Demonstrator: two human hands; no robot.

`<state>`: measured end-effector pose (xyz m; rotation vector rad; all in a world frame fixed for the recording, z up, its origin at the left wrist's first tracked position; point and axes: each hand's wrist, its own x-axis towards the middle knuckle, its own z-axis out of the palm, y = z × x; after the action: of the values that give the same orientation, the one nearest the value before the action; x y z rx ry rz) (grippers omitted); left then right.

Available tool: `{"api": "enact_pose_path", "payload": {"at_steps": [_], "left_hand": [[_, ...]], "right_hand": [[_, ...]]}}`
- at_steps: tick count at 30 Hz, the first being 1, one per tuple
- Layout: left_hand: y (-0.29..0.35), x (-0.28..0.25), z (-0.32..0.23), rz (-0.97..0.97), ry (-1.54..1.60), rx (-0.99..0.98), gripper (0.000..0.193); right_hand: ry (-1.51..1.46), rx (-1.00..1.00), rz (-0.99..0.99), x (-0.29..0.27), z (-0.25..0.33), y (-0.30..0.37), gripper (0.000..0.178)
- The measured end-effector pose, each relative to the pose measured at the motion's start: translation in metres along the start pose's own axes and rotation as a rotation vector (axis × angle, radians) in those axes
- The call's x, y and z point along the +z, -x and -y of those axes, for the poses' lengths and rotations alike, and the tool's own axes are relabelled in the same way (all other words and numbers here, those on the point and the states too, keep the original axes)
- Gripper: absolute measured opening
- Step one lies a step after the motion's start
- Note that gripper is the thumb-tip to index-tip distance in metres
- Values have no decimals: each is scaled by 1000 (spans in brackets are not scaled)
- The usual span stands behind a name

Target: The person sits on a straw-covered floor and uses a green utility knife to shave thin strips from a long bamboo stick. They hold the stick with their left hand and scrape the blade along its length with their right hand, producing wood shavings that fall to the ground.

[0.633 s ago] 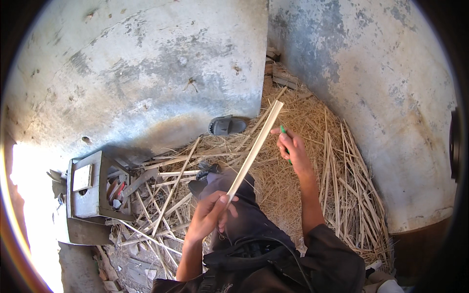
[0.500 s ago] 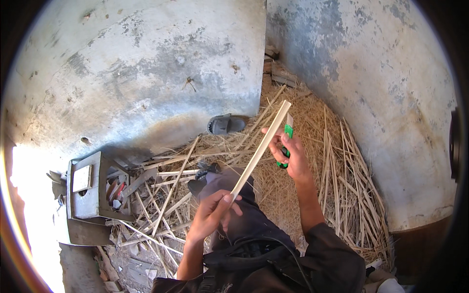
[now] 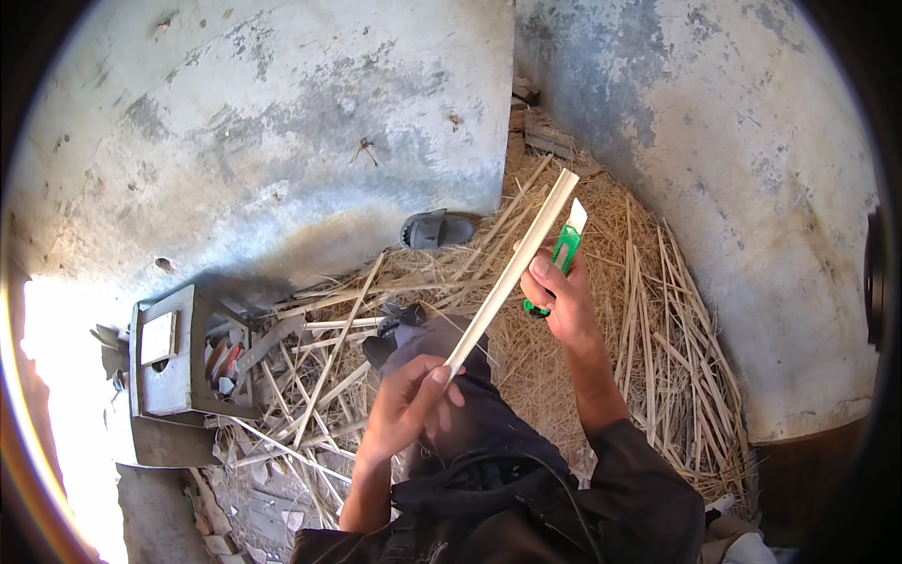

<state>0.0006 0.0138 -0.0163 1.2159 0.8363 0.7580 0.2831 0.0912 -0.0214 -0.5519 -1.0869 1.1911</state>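
A pale split strip of cane or wood [image 3: 515, 271] slants up and away to the right in front of me. Its near end is pinched in my left hand [image 3: 410, 402], thumb on top. My right hand [image 3: 561, 291] is closed round a green utility knife [image 3: 566, 248], its pale blade out and pointing up. The knife lies just right of the strip's upper half, and the right fingers reach close behind the strip; whether they touch it I cannot tell.
Shavings [image 3: 601, 226] cover the floor, with long strips [image 3: 681, 376] heaped at the right and more lying crosswise at the left. A dark slipper [image 3: 438, 229] rests by the far wall [image 3: 282, 141]. At the left stands a worn box [image 3: 174, 381] with odds and ends inside.
My right hand has turned, and the knife has moved slightly up and right, its blade now plainer to see. The strip's far end has risen a little. The left hand has barely moved.
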Motion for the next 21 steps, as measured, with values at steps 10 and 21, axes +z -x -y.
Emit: {"api": "enact_pose_path", "payload": {"at_steps": [10, 21], "left_hand": [[4, -6, 1, -1, -38, 0, 34], [6, -3, -11, -283, -162, 158, 36]], "right_hand": [[62, -115, -135, -5, 3, -9, 26], [755, -409, 57, 18, -16, 25, 39]]}}
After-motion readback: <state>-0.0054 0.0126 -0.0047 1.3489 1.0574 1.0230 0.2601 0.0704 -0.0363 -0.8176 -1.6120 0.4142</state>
